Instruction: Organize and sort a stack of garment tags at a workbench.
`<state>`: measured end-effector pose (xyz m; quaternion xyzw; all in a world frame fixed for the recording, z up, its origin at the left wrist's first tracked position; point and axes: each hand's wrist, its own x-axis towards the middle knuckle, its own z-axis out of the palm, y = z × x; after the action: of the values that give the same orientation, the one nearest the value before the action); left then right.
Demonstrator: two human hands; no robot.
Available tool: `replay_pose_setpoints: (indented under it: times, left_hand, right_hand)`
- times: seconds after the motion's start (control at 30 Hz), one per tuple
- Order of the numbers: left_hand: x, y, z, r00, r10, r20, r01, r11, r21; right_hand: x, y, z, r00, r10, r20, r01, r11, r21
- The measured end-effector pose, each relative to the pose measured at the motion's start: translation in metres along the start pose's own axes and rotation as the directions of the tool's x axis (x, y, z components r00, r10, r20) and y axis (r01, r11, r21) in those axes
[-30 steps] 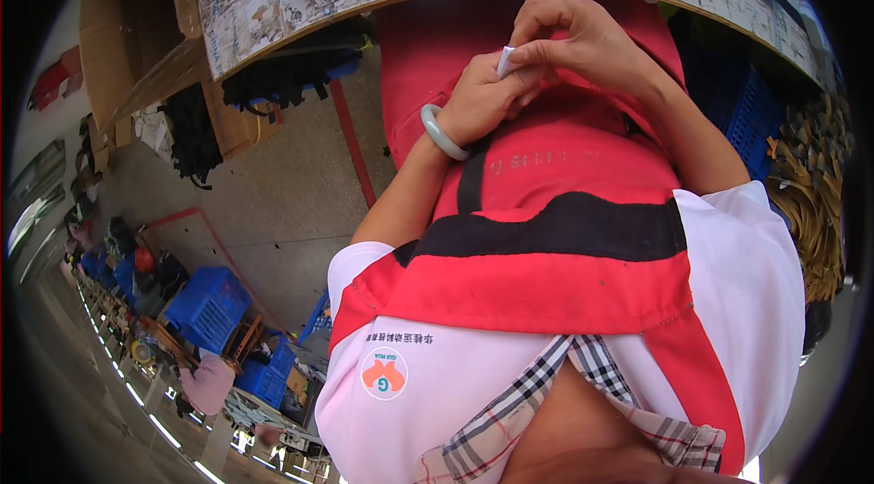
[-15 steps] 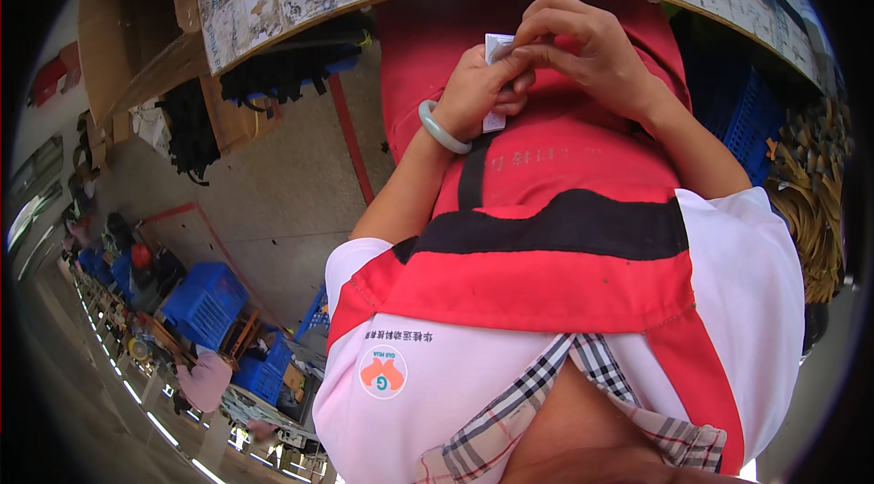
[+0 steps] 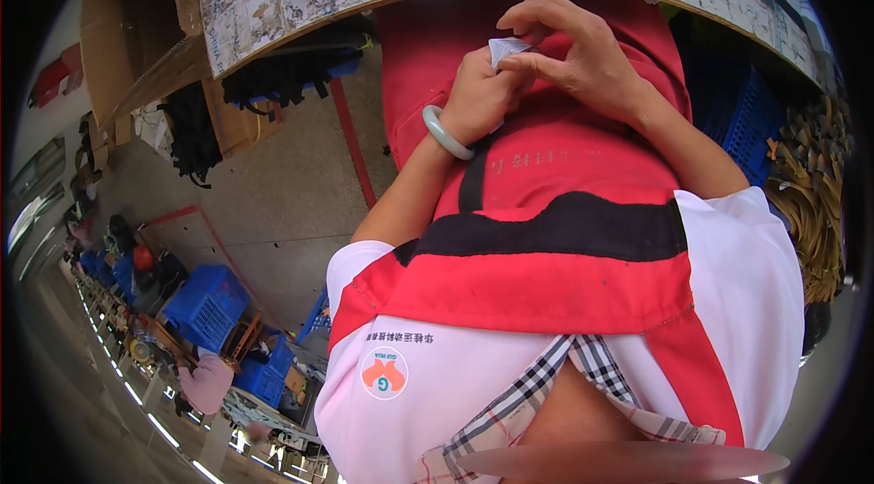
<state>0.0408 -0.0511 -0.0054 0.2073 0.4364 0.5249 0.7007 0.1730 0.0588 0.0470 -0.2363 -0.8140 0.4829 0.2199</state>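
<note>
Since half a second ago, both hands shift slightly; left hand (image 3: 478, 97) and right hand (image 3: 583, 61) pinch a small white tag (image 3: 503, 50) together. I keep fingertips tight on its edges.

Small white tag (image 3: 506, 50), pinched upright

The person wears a red apron (image 3: 546, 211) with a broad black band (image 3: 564, 224) across the middle of the frame, over a white short-sleeved shirt (image 3: 746, 284) bearing a small round orange-and-green emblem (image 3: 383, 373) at lower left. A plaid collar (image 3: 546, 393) shows at bottom centre. A pale green bangle (image 3: 444, 135) circles the left wrist.
</note>
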Motion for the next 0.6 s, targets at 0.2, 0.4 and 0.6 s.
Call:
replay_pose_setpoints:
  times: [0.2,0.4,0.6]
  left_hand:
    - [-0.002,0.007,-0.006,1.0,-0.009,-0.008,0.009,1.0,0.007]
    - [-0.001,0.01,-0.002,0.994,-0.035,-0.105,0.031,0.999,-0.043]
    - [-0.001,0.018,0.004,0.992,0.001,0.126,-0.02,0.988,0.151]
  right_hand:
    - [0.001,-0.002,-0.006,0.996,-0.025,0.09,0.033,0.995,-0.09]
    - [-0.009,0.002,0.001,0.983,-0.072,0.17,0.116,0.958,-0.263]
    - [0.003,0.008,-0.016,0.949,0.229,0.215,-0.297,0.88,0.371]
